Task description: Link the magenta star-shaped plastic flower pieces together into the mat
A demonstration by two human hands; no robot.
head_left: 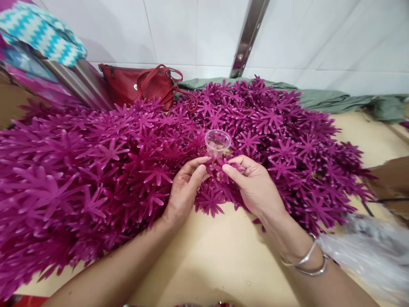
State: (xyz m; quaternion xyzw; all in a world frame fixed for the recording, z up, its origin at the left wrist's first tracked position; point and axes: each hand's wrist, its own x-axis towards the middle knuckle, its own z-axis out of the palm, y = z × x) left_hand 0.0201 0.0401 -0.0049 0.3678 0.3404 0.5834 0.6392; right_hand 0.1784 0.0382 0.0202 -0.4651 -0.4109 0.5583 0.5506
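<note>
Between my two hands is a small magenta artificial flower [219,165] with finger-like petals. My left hand [188,181] pinches its left side with thumb and forefinger. From the right, my right hand [252,181] grips a petal between thumb and fingertips; two silver bangles circle that wrist. Just beyond my fingertips stands a small clear plastic cup [217,140]; its contents are too small to make out. A large heap of similar magenta flowers [153,153] spreads to both sides and behind the cup.
Pale yellow tabletop [198,256] shows in front of me. A red handbag [150,83] lies behind the heap, near a green cloth [329,99] along the tiled wall. Clear plastic wrap [367,247] lies at right. A blue-and-white zigzag cloth [41,34] hangs over something at upper left.
</note>
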